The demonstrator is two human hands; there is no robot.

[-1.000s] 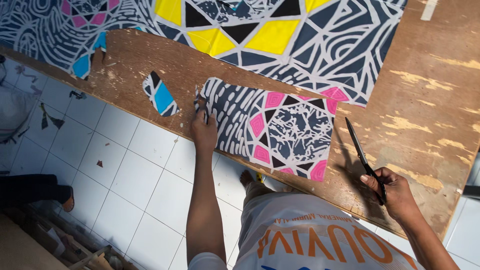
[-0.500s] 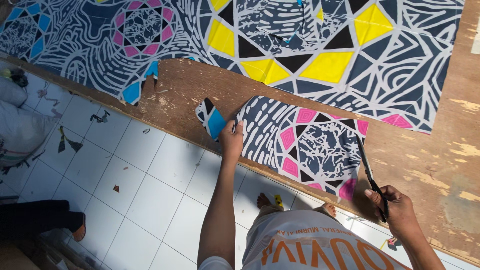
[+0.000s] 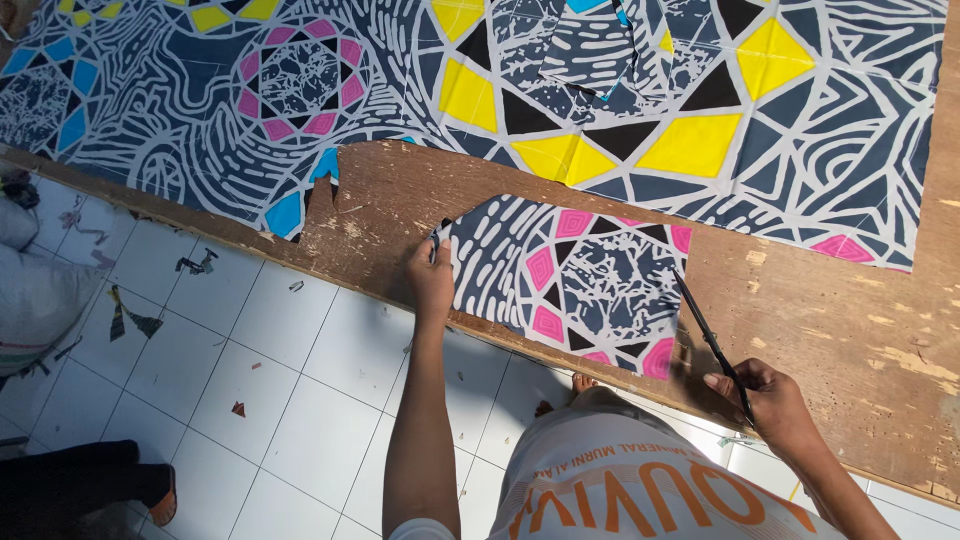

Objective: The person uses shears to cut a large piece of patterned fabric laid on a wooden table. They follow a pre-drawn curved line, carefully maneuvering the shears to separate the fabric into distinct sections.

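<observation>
A cut piece of patterned fabric (image 3: 570, 280), dark blue and white with pink shapes, lies on a worn wooden table (image 3: 800, 300). My left hand (image 3: 432, 280) pinches the piece's left edge near the table's front edge. My right hand (image 3: 770, 400) holds black scissors (image 3: 712, 340) with the blades pointing up toward the piece's right edge. A large sheet of the same fabric (image 3: 560, 90), with yellow, pink and blue shapes, covers the far part of the table.
White tiled floor (image 3: 260, 400) lies below the table edge, strewn with small fabric scraps (image 3: 130, 318). A white sack (image 3: 30, 290) sits at the left. A dark shoe and leg of another person (image 3: 110, 490) show at the bottom left.
The view has shifted, so the table and fabric appear lower and further right. The small blue scrap by my left hand is no longer seen. My right hand keeps the scissors.
</observation>
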